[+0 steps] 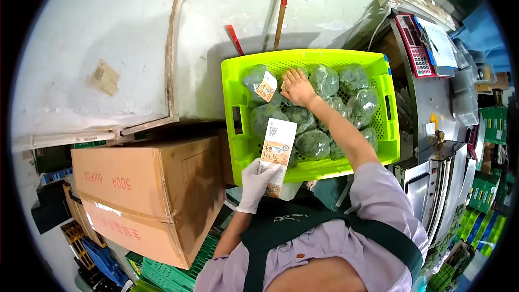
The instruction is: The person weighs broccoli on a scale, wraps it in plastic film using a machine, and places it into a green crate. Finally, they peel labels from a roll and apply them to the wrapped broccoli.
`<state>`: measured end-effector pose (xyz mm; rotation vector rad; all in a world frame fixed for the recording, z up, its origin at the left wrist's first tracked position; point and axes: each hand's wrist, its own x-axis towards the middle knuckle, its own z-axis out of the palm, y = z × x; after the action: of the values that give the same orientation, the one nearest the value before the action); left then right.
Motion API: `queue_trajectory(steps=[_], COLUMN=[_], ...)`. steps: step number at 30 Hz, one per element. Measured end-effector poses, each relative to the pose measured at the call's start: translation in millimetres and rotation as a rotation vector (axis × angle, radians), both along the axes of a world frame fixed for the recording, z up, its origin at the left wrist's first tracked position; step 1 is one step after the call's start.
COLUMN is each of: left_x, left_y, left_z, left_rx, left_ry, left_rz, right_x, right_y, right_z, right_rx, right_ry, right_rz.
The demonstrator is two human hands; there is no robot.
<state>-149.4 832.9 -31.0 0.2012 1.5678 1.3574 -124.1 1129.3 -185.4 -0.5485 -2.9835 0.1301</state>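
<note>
My left hand [253,185], in a white glove, grips a strip of printed labels [279,143] with a QR code and orange artwork. It is at the near side of a lime-green plastic crate [231,84]. Inside the crate lie several film-wrapped heads of broccoli [324,81]. My bare right hand [298,86] reaches to the back of the crate, its fingers stretched flat over one wrapped head. A bit of orange shows at its fingertips; what lies under the palm is hidden. Left of that hand, another wrapped head bears a white and orange label [266,86].
A large cardboard box [127,194] stands to the left. Two red-ended poles lean at the wall behind the crate. On the right, a metal counter [432,97] carries a red scale [415,48] and a clipboard [437,40]. Green crates [173,270] sit low at the left.
</note>
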Motion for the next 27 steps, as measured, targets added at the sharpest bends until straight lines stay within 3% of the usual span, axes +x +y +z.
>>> queue_trajectory(steps=[2, 3, 4, 6, 8, 9, 10, 12, 14, 16, 18, 20, 21, 22, 23, 25, 27], left_x=[8.3, 10.9, 15.1, 24.3, 30.9, 28.5, 33.7, 44.5, 41.0, 44.1, 52.2, 62.9, 67.3, 70.0, 70.0, 68.5, 64.6], left_y=[-1.3, 0.8, 2.9, 6.5, 11.5, 9.7, 13.5, 22.7, 24.2, 28.5, 31.7, 42.7, 43.9, 43.0, 45.8, 43.5, 39.9], left_z=[2.8, -0.3, -1.6, 0.1, 3.0, -4.5, -5.2, -5.3, -9.0, -13.9, -9.4, 2.5, -10.3, -23.1, -10.6, -19.4, -18.2], left_rx=[-0.016, 0.035, 0.086, 0.118, 0.081, 0.002, 0.004, 0.344, 0.349, 0.213, 0.138, 0.127, 0.146, 0.165, 0.105, 0.118, 0.083], left_ry=[0.020, 0.012, 0.001, 0.003, 0.177, 0.242, 0.243, 0.466, 0.360, 0.203, 0.181, 0.240, 0.340, 0.439, 0.335, 0.291, 0.164], left_rz=[-0.014, 0.021, 0.057, 0.077, 0.015, -0.157, -0.157, -0.088, -0.198, -0.061, -0.049, -0.063, -0.116, -0.167, -0.287, -0.315, -0.305], right_x=[-2.4, 7.1, 17.1, 38.8, 76.4, 91.5, 102.0, 122.2, 136.4, 144.5, 149.8, 151.6, 152.5, 149.3, 146.5, 143.7, 147.2], right_y=[-6.9, -12.0, -22.3, -43.4, -51.5, -63.1, -75.8, -101.9, -118.7, -127.5, -123.8, -104.3, -86.6, -67.6, -44.1, 14.7, 64.9], right_z=[24.8, 23.7, 48.0, 117.9, 131.7, 158.5, 169.0, 168.3, 180.5, 182.7, 185.5, 182.8, 177.8, 178.1, 181.6, 172.2, 145.0], right_rx=[-0.139, -0.135, -0.132, -1.184, -1.480, -1.404, -1.398, -1.073, -0.918, -0.844, -0.571, -0.695, -0.682, -0.628, -0.673, -0.631, -0.761], right_ry=[-0.270, 0.064, 0.065, 0.314, 0.200, 0.055, 0.043, 0.215, 0.177, 0.204, 0.442, 0.520, 0.454, 0.555, 0.529, 0.563, 0.488], right_rz=[-0.042, -0.033, -0.035, -0.202, -0.111, -0.078, -0.128, -0.005, 0.063, -0.002, -0.040, -0.094, -0.123, -0.212, -0.431, -0.737, -0.718])
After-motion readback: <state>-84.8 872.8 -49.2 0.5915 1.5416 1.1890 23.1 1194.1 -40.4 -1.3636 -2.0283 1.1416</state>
